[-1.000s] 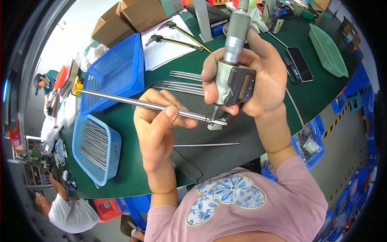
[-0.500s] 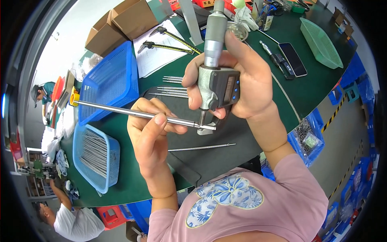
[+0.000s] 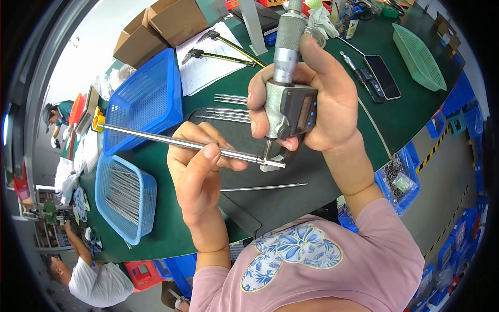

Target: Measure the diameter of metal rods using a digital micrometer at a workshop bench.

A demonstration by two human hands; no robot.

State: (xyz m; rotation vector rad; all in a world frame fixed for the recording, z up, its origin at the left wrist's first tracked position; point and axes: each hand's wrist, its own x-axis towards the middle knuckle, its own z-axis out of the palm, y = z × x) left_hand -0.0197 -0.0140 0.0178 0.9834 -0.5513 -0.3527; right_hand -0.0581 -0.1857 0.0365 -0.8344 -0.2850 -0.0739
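A slim metal rod is pinched between the thumb and fingers of my left hand. Its stepped right end lies at the jaws of a digital micrometer; whether both jaws touch it I cannot tell. My right hand is wrapped round the micrometer's frame, with the thumb up by the knurled thimble and the small display facing right. Beneath my hands, a single rod lies on a dark grey mat. Several more rods lie side by side at the mat's far edge, partly hidden behind my right fingers.
At the left stand a blue basket and a light-blue basket of rods. Two calipers lie on papers. Farther right are a second micrometer, a phone and a green basket. Two other people work at far left.
The view has shifted slightly. Both hands, the rod and the micrometer appear a little farther right; the rod's end stays at the jaws and both grips are unchanged.
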